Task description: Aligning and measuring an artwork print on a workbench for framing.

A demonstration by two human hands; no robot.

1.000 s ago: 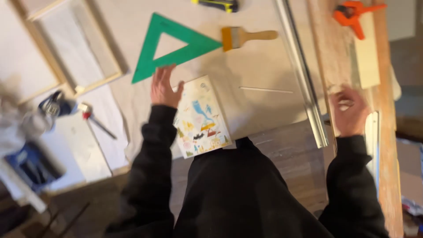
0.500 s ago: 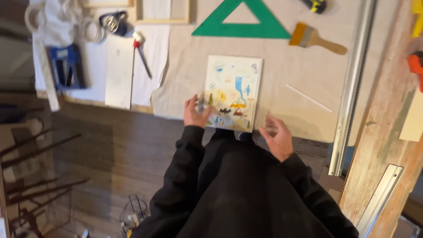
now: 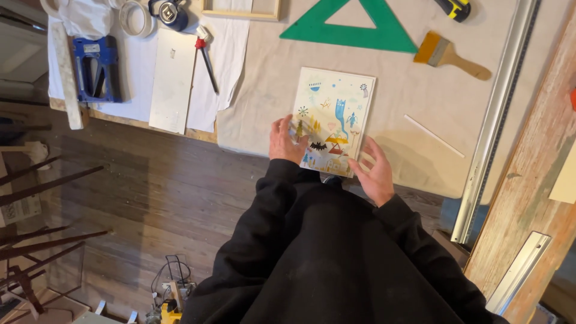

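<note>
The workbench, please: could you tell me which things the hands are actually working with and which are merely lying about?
In hand:
illustrated panel, touched by left hand and right hand

Lying about:
green triangle
paintbrush
metal straightedge
blue tool
tape roll

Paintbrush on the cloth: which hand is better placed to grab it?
Probably right. The right hand is at the painted panel's right edge, the paintbrush's side; the left hand would cross over.

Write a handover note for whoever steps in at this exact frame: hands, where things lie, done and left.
Left hand: resting on the near left edge of the small white illustrated panel.
Right hand: open at its near right corner; whether it touches is unclear.
Panel lies flat on the beige cloth-covered table; green plastic triangle and wooden paintbrush lie beyond, long metal straightedge to the right.
Done: panel laid down. Left: everything else.
</note>
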